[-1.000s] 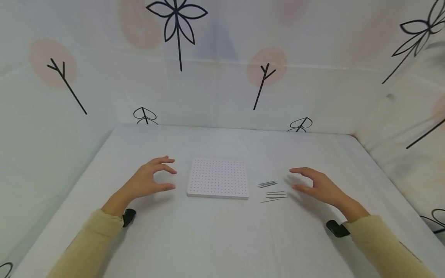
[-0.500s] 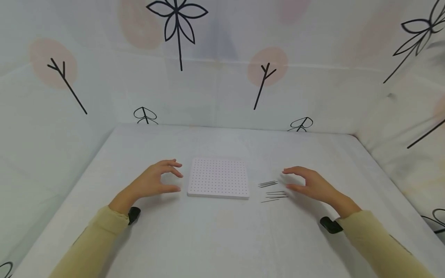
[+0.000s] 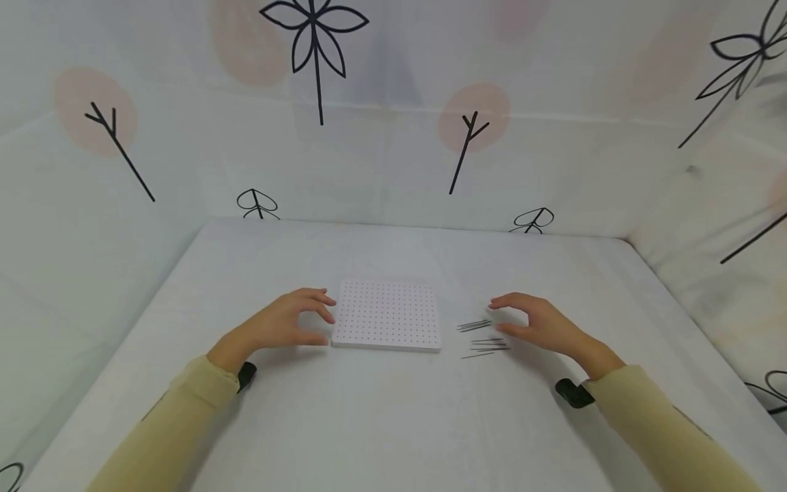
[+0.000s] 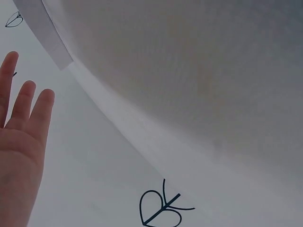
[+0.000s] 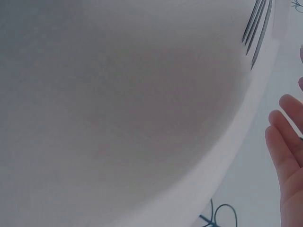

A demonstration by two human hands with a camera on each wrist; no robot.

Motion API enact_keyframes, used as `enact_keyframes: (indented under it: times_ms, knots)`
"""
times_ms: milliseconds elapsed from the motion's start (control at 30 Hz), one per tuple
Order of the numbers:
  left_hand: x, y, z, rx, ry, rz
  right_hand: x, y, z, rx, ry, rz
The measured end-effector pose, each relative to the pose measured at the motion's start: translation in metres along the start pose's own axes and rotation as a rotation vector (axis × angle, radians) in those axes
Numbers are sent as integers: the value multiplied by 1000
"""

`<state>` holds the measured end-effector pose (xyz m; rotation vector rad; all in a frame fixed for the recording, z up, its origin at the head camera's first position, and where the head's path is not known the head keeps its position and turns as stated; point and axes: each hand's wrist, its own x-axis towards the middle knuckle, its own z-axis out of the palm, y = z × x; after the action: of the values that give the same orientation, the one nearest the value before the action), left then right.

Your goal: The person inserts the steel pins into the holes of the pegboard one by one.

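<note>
The left hand, thumb and fingers parted and holding nothing, is just beside the near-left edge of the white pegboard; contact cannot be confirmed. The pegboard lies flat on the table; it should prove stiff and light, best held by opposite side edges. To its right lie slim pointed pins, probably rigid and slippery: pinch at mid-length. The right hand, fingers parted and holding nothing, is near them.

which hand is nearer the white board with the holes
Left. The left hand is at the left edge of the white board, contact unclear; the right hand is farther off to the board's right, beside the thin dark rods.
</note>
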<state>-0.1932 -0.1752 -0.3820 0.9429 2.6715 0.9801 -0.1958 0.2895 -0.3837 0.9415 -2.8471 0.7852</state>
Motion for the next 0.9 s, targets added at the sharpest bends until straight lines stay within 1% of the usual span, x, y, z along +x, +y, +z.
enact_keyframes:
  times_ms: [300,567,700,800,900]
  knots:
    - [11,4,7,15,-54,61,9,-6,2,41,-37,-3]
    - [18,10,11,33,-106,48,14,-9,5,53,-66,6]
    - [21,12,12,27,-125,56,18,-10,6,55,-89,16]
    - [22,12,12,37,-136,69,20,-9,7,62,-102,3]
    - [24,10,13,46,-145,64,22,-7,9,71,-120,-15]
